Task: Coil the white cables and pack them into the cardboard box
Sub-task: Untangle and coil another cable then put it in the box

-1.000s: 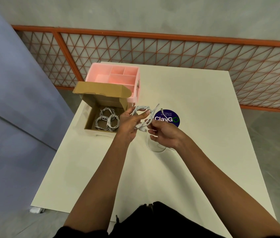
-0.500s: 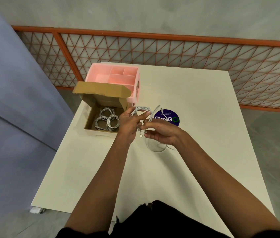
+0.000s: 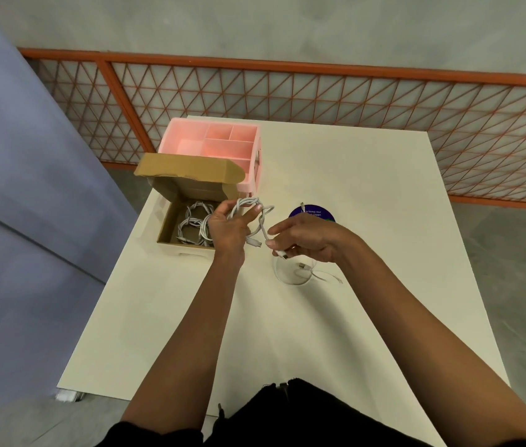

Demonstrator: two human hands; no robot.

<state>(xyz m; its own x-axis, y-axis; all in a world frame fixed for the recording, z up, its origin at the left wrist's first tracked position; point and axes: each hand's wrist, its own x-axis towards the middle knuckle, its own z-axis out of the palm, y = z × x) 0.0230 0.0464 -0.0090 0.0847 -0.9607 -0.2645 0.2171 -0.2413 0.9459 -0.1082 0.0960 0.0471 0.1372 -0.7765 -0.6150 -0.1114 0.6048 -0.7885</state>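
Observation:
An open cardboard box (image 3: 167, 232) stands at the table's left edge, lid flap raised, with several coiled white cables (image 3: 193, 222) inside. Just right of the box, my left hand (image 3: 227, 228) holds a partly wound white cable (image 3: 248, 208) looped around its fingers. My right hand (image 3: 307, 239) pinches that cable's loose end near its connector, a little above the table. Another loose white cable (image 3: 300, 275) lies in a ring on the table under my right hand.
A pink compartment organiser (image 3: 213, 148) stands behind the box. A round purple sticker (image 3: 311, 213) lies on the white table (image 3: 368, 195) beyond my right hand. An orange mesh fence runs behind the table, and a blue wall stands to the left.
My right hand has drawn the cable's end to the right and slightly down, away from my left hand. The left hand keeps the coil beside the box.

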